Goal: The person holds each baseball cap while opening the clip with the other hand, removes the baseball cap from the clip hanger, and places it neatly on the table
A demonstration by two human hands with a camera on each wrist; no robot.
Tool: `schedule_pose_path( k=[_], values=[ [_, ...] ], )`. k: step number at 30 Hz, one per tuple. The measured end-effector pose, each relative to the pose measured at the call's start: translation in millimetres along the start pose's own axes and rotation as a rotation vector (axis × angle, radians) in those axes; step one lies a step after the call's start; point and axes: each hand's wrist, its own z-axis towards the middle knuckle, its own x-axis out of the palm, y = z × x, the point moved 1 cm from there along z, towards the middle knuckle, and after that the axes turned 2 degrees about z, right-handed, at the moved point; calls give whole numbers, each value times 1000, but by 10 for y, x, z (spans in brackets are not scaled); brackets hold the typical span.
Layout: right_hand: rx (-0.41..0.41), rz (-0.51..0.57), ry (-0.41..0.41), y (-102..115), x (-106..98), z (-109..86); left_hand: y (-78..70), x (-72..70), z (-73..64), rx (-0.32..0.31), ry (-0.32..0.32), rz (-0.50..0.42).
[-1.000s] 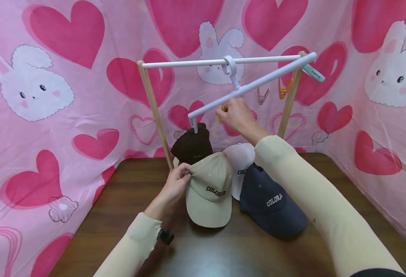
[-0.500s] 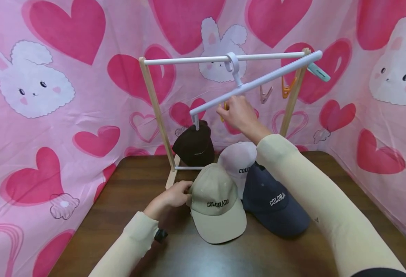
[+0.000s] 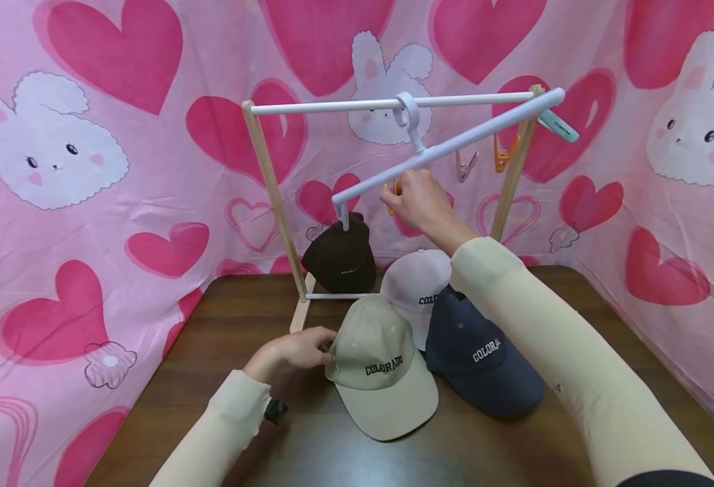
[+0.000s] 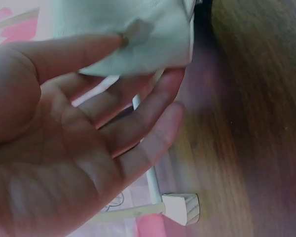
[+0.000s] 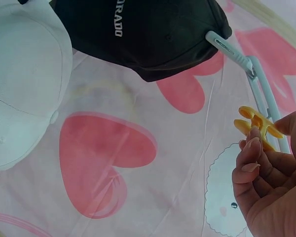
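A beige baseball cap [image 3: 374, 345] lettered COLORADO is low over the table, its brim toward me. My left hand [image 3: 299, 348] pinches its left edge; in the left wrist view the thumb [image 4: 84, 54] lies on the fabric, with fingers behind it. My right hand [image 3: 418, 199] is up at the tilted white hanger [image 3: 454, 142] and pinches a yellow clip [image 5: 256, 123] under its bar. From the hanger's low left end, a pale clip grips a dark cap [image 3: 341, 260]. Whether the beige cap's brim touches the table is hard to tell.
A white cap [image 3: 414, 281] and a navy cap [image 3: 481, 358] sit to the right of the beige one. The hanger hooks over the white rail [image 3: 320, 107] of a wooden stand [image 3: 274, 196]. Pink [image 3: 465, 168], orange [image 3: 503, 154] and teal [image 3: 558, 126] clips hang at its right side.
My left hand has lowered the beige cap from near the dark cap and drawn it toward me. The right hand has stayed at the yellow clip.
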Motion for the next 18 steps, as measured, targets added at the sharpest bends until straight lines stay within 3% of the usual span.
schedule_pose_path(
  k=[5, 9, 14, 18],
  values=[
    [22, 16, 21, 7, -5, -8, 9, -41, -14, 20, 102, -14],
    [27, 36, 39, 15, -9, -26, 44, -127, -35, 21, 91, 21],
    [11, 16, 23, 0, -17, -42, 112, -247, -63, 22, -59, 48],
    [19, 12, 21, -18, -28, -59, 178, -334, -30, 41, -291, 21]
  ],
)
